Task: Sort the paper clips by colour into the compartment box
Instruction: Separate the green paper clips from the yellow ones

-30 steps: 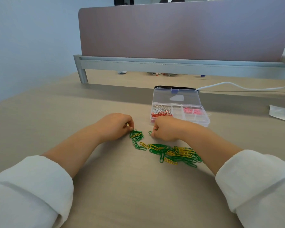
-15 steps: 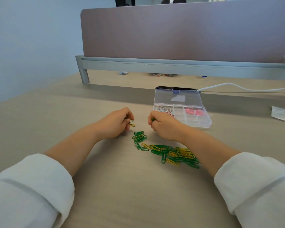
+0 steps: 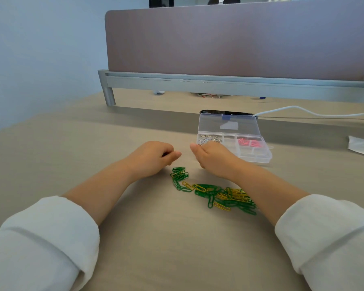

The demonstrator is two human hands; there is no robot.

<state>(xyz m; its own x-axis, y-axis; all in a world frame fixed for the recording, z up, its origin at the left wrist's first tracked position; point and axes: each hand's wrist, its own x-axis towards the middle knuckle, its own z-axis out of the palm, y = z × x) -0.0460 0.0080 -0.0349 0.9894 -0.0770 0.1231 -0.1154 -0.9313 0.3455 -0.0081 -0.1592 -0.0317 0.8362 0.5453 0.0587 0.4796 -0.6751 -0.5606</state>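
Green and yellow paper clips (image 3: 216, 192) lie heaped on the beige wooden desk (image 3: 156, 248), near the clear plastic compartment box (image 3: 254, 157), lid open before a mauve partition (image 3: 240, 38). Left hand (image 3: 153, 158) and right hand (image 3: 212, 158) hover curled above them; whether either holds a clip I cannot tell.

The right hand (image 3: 213, 159) covers the near-left corner of the compartment box (image 3: 261, 158), so whatever sits in that cell is out of sight. Its curled fingers hide anything they might pinch; the same goes for the left hand (image 3: 153, 158), closed at nine o'clock from it. The right forearm (image 3: 267, 190) lies over the three o'clock end of the green and yellow clips (image 3: 214, 193). At twelve o'clock, scattered bits under the divider rail (image 3: 219, 84) are too small to name. A white sheet (image 3: 361, 145) and the cable (image 3: 315, 111) run off the right edge, both sleeves off the bottom
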